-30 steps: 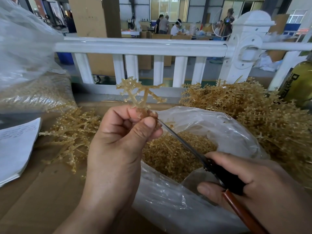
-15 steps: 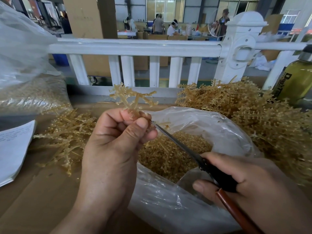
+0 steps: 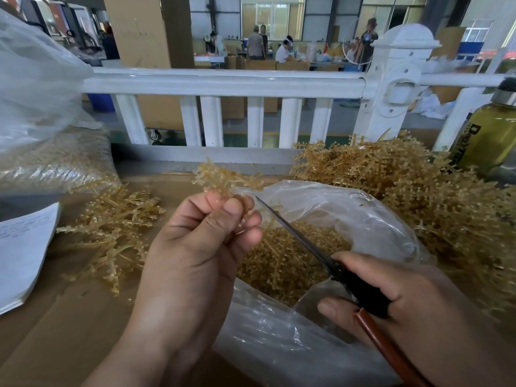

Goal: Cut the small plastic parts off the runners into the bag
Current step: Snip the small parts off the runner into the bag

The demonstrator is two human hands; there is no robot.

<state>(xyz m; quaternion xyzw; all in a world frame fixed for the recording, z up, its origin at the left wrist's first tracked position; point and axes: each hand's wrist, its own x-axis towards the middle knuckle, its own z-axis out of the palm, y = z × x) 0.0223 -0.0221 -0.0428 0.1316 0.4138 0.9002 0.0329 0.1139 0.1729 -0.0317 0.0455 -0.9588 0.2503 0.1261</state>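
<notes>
Head view: L hand pinched a runner betw. thumb and fingers, above the open bag. Its branches fanned up and away, stem running down into the grip. R hand was wrapped round the scissors handles, blades apparently together. Their long axis slanted up-left, tip just right of the L fingertips, just under the runner's right branch. Cut parts lay in the bag directly beneath, so new cuts would prob. drop in.
</notes>
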